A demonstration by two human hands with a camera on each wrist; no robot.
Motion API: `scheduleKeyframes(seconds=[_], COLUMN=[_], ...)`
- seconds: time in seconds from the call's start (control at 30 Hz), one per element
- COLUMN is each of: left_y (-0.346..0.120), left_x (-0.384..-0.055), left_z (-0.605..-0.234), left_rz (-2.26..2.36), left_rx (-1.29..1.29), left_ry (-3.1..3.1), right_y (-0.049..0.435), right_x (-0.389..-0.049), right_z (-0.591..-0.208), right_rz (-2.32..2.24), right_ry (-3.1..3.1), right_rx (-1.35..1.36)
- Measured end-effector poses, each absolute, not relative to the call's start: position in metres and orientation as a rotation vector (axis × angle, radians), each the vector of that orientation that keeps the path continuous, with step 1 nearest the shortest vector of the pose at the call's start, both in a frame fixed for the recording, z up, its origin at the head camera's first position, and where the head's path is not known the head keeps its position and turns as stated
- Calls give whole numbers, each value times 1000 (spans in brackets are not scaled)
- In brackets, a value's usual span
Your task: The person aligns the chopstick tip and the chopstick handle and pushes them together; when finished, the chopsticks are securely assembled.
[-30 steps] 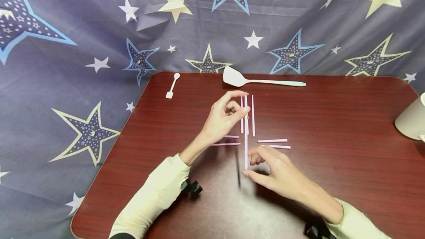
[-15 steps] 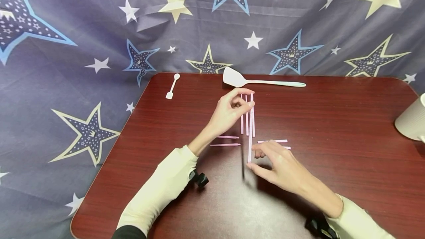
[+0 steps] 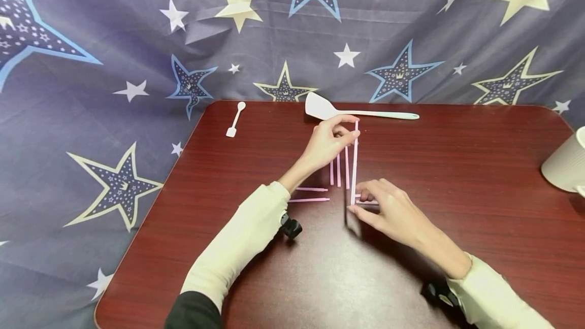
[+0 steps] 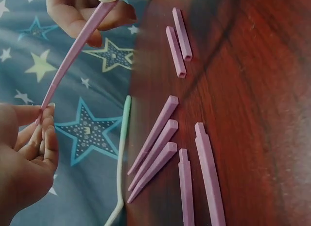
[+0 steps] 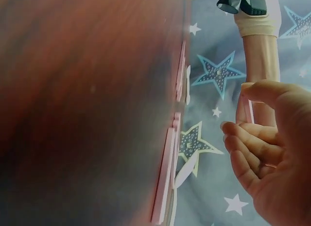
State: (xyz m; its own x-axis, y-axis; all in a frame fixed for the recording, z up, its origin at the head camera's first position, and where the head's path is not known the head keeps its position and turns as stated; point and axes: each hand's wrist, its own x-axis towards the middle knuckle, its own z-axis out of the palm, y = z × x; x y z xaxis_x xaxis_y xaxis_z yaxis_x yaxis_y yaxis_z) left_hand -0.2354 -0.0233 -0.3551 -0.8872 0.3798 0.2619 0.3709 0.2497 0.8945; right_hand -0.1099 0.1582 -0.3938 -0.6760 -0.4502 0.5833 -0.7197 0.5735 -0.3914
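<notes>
A long, slim pink chopstick (image 3: 354,166) is held above the table, pointing away from me. My left hand (image 3: 322,143) pinches its far end between thumb and index finger. At the near end, the thumb and index finger of my right hand (image 3: 395,212) pinch it. Under the left hand lie three shorter tapered pink chopstick pieces (image 4: 153,160), side by side. Two pink pieces with narrowed ends (image 3: 310,199) lie to their left. Another pair of pink pieces (image 4: 180,46) lies on the right, mostly hidden by my right hand in the head view.
A white spatula (image 3: 321,107) with a pale green handle end lies along the table's back edge. A small white double-ended spoon (image 3: 235,119) lies at the back left. At the right edge stands a ribbed white mug (image 3: 564,164). A star-patterned cloth (image 3: 265,34) hangs behind the table (image 3: 457,166).
Both hands have moved to the right and away from me with the pink chopstick between them. It now hangs to the right of the three tapered pieces.
</notes>
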Motion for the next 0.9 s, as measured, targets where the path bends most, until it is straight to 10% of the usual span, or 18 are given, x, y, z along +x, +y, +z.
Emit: scheduleKeyframes(seconds=[0.9], left_y=[-12], left_x=[-291], left_z=[-378], left_rz=[1355], left_rx=[676], left_ry=[2712], right_y=[170], right_x=[-154], right_z=[-399], right_rz=[780], right_ry=[-2736], right_rx=[837])
